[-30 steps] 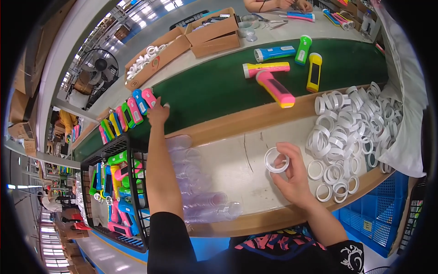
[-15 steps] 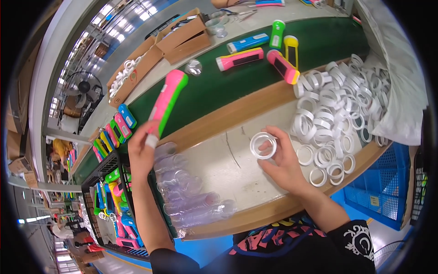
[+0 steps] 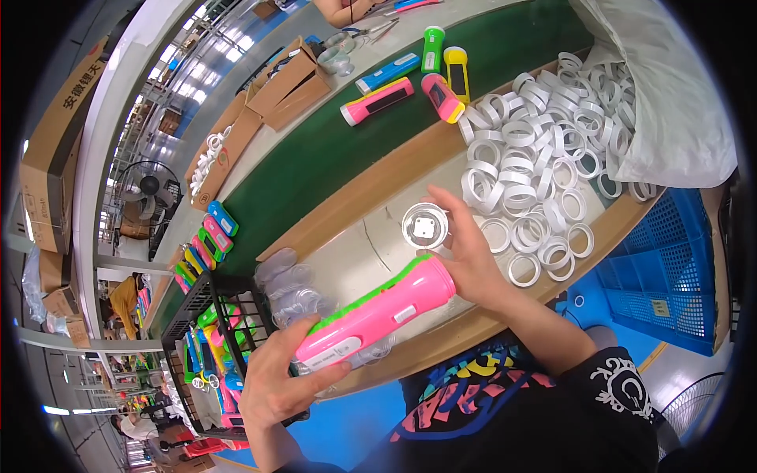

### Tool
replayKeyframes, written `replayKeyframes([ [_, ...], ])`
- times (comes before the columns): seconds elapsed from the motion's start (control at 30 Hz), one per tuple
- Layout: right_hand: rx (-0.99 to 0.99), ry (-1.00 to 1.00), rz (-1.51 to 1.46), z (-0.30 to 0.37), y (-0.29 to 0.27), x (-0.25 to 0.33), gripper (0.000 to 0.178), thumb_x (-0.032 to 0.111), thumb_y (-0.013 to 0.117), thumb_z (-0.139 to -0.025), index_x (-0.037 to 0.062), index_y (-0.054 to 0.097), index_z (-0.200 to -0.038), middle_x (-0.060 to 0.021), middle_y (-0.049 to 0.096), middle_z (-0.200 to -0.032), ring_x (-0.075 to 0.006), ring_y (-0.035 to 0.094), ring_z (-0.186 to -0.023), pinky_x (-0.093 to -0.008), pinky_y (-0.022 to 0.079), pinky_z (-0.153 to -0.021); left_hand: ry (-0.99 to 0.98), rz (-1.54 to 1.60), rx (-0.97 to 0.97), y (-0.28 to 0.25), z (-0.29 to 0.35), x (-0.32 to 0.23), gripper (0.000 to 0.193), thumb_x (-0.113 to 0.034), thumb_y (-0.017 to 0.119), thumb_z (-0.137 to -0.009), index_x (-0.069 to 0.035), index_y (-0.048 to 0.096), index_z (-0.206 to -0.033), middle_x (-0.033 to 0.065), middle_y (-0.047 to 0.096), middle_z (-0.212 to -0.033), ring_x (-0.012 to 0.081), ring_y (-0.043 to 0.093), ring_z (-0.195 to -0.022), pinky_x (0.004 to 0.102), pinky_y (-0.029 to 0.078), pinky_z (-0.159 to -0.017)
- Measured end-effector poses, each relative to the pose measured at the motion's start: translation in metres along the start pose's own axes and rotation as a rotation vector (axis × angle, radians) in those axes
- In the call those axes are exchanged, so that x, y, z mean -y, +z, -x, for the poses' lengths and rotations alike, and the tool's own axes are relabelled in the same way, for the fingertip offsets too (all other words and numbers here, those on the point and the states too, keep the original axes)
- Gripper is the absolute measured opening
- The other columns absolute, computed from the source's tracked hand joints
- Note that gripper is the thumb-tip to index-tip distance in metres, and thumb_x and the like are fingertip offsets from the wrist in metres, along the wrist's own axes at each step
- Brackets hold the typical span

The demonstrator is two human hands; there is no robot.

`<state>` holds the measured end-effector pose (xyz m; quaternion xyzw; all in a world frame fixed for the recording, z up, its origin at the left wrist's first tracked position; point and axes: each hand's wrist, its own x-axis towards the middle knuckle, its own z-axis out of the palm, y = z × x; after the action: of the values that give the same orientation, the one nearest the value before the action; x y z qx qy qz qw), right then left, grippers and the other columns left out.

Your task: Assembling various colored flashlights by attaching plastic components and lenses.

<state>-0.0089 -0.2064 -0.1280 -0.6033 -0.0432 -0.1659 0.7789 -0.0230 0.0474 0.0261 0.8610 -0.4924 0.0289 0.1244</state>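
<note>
Pink and green, one flashlight (image 3: pixel 378 315) lies tilted over the near left part of the tray (image 3: pixel 347 252), its lower end clamped in the left hand (image 3: pixel 280 386). The right hand (image 3: pixel 473 264) grips one white ring (image 3: pixel 406 228), just beyond the flashlight's wide end; one white plate (image 3: pixel 424 227) shows inside it. Whether the right thumb touches the flashlight is hidden. Clear plastic cups (image 3: pixel 296 296) at left and a pile of rings (image 3: pixel 536 158) at right overlap too much to count; room to move lies between them, bounded by brown cardboard edges (image 3: pixel 339 208). Five more flashlights (image 3: pixel 377 101) lie on the green belt (image 3: pixel 315 169) beyond. One black basket (image 3: pixel 206 285) stands left, one blue crate (image 3: pixel 670 276) right.
</note>
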Motion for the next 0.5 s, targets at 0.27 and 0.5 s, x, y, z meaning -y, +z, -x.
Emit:
replayKeyframes([
  [0.27, 0.160, -0.225, 0.509, 0.005, -0.007, 0.026, 0.046, -0.003, 0.064, -0.070, 0.0045, 0.052, -0.113, -0.0152, 0.047, -0.123, -0.0312, 0.050, -0.111, -0.0349, 0.044, -0.088, -0.192, 0.128, -0.082, -0.005, 0.012, -0.001, 0.041, -0.006, 0.067, -0.054, -0.017, 0.072, -0.093, 0.0225, 0.055, -0.114, 0.0374, 0.059, -0.096, 0.0390, 0.050, -0.077],
  [0.5, 0.301, -0.236, 0.510, 0.009, -0.006, 0.037, 0.051, -0.006, 0.057, -0.068, 0.0033, 0.049, -0.117, -0.0177, 0.044, -0.123, -0.0346, 0.047, -0.112, -0.0379, 0.044, -0.089, -0.148, 0.157, -0.102, -0.007, 0.001, 0.000, 0.039, -0.004, 0.069, -0.058, -0.017, 0.073, -0.094, 0.0221, 0.056, -0.113, 0.0349, 0.061, -0.093, 0.0365, 0.051, -0.074],
])
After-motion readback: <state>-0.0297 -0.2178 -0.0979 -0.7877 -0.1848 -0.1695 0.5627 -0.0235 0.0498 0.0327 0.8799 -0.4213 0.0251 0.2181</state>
